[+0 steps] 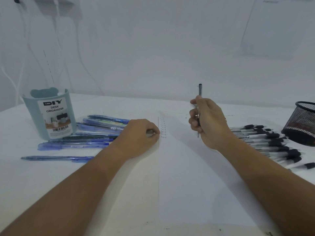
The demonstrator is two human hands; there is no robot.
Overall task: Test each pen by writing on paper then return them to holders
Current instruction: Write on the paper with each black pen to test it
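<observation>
Paper [196,176] nearest; right hand [208,122] grip clamps upright pen [199,92]; left hand [139,135], fingers curled, rests at paper's edge.

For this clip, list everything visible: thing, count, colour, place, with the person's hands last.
Desk organizer: one, pale teal with a label, standing at far left of the table.
Blue pens: a loose pile, exact count unclear, lying beside the organizer.
Black-capped pens: a row, too many to count reliably, lying at right.
Mesh holder: one, black, right edge.
Paper: one white sheet, centre, with a column of "Test" written at its top left.
Table: white.
Cables: white, hanging on the wall at top left.
Left hand: resting at the paper's left edge.
Right hand: holding one pen upright above the paper.
</observation>
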